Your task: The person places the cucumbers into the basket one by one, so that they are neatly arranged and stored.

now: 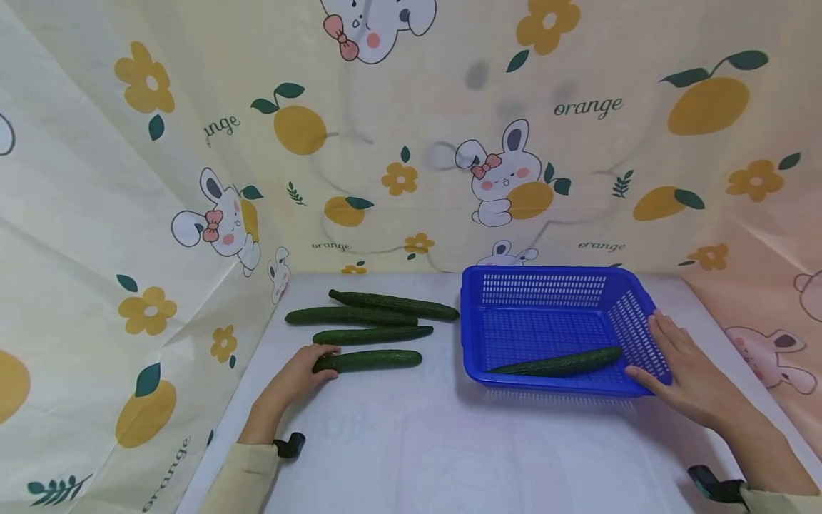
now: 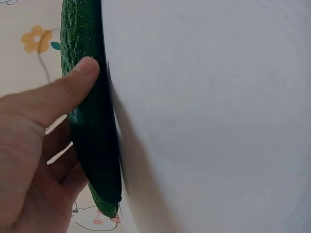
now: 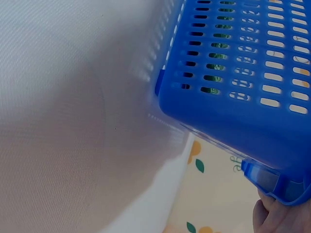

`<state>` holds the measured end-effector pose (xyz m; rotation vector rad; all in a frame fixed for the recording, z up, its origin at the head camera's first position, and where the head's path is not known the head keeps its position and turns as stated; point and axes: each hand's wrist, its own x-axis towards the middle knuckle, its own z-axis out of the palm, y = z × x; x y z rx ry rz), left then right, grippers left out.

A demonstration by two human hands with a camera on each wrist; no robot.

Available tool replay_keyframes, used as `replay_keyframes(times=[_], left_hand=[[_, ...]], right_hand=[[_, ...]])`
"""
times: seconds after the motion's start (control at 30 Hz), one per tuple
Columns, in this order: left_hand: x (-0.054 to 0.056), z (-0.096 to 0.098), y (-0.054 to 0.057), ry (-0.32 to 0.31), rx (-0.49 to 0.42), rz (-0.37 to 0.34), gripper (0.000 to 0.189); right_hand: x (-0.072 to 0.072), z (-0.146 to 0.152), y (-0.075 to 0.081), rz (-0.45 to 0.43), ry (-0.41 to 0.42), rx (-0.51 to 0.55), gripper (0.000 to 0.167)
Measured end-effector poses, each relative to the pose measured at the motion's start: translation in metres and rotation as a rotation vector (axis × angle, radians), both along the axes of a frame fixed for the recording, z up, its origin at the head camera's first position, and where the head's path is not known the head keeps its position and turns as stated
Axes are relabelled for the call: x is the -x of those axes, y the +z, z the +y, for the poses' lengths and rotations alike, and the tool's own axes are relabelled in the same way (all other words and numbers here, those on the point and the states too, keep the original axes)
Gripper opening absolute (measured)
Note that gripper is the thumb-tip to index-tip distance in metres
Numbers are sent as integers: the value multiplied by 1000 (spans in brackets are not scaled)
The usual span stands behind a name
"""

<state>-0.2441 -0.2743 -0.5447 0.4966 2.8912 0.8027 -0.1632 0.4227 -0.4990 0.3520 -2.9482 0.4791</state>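
My left hand is at the left end of the nearest cucumber on the white table. In the left wrist view the thumb of that hand presses one side of this dark green cucumber, and the fingers lie behind it. Three more cucumbers lie just beyond, among them a short one right behind the hand. On the right, my right hand rests with straight fingers along the right rim of a blue plastic basket. One cucumber lies inside, along the basket's near wall.
Two long cucumbers, one at the back and one before it, lie against each other, the back one reaching close to the basket. A printed cloth hangs behind the table and at both sides.
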Motion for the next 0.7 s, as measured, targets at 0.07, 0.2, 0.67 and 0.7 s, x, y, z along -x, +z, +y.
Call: replay_keyframes(times=[0.07, 0.2, 0.67, 0.7], left_hand=[[-2, -2, 0, -16, 18, 25, 46], [-7, -5, 4, -55, -6, 60, 41], [-23, 0, 28, -64, -88, 12, 38], [-24, 1, 30, -66, -96, 15, 38]], right_hand=[[0, -1, 0, 0, 0, 2, 106], [0, -1, 1, 2, -1, -1, 106], [1, 0, -1, -10, -15, -7, 108], [1, 0, -1, -9, -14, -5, 108]])
